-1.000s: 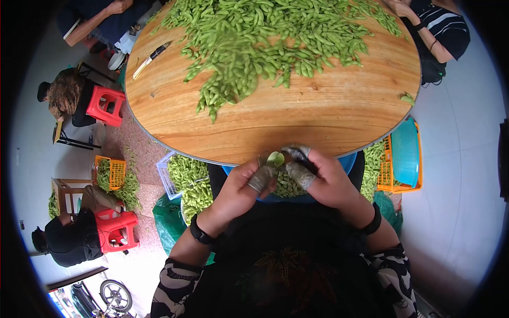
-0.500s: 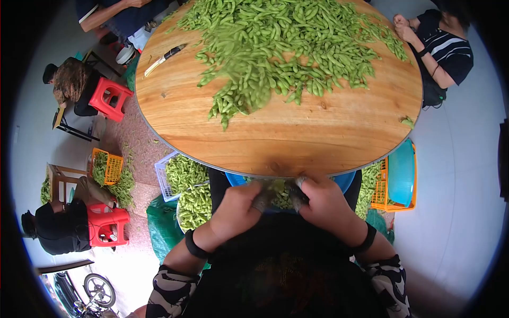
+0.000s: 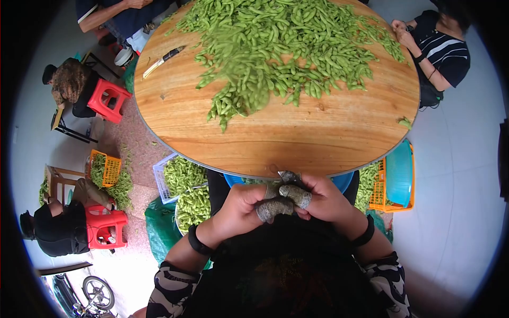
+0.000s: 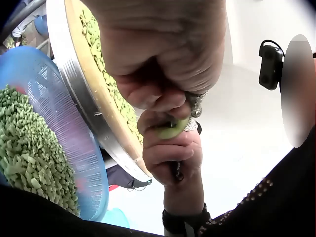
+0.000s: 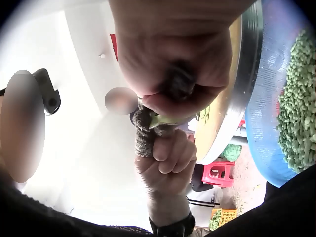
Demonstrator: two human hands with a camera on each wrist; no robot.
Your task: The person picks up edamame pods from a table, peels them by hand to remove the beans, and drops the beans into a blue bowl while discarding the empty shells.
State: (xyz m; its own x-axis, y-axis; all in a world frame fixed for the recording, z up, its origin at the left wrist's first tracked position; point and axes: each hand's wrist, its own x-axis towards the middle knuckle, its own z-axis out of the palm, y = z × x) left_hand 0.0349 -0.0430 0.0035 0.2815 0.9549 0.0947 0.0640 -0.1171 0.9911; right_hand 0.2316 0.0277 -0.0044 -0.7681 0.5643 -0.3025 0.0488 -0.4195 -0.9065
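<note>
Both hands meet just below the near edge of the round wooden table (image 3: 254, 153). A green pod (image 4: 173, 129) is pinched between them, its tip also showing in the right wrist view. The left hand (image 3: 244, 205) has curled fingers and a wrapped thumb bent against the pod. Beside it, the right hand (image 3: 321, 197) curls round a small dark tool, seen in its palm in the right wrist view, with its wrapped thumb touching the left one. Below the hands, a blue basket (image 4: 74, 143) holds shelled beans (image 4: 29, 153).
A large heap of pods (image 3: 286, 47) covers the table's far part, with a knife (image 3: 164, 61) at its left. White crate (image 3: 161, 180) and orange crate (image 3: 377, 199) flank the lap. Other people sit around, some by red stools (image 3: 108, 99).
Since a second ago the view has shifted, so the table edge appears lower. The thumbs have come together over the pod, which the head view no longer clearly shows.
</note>
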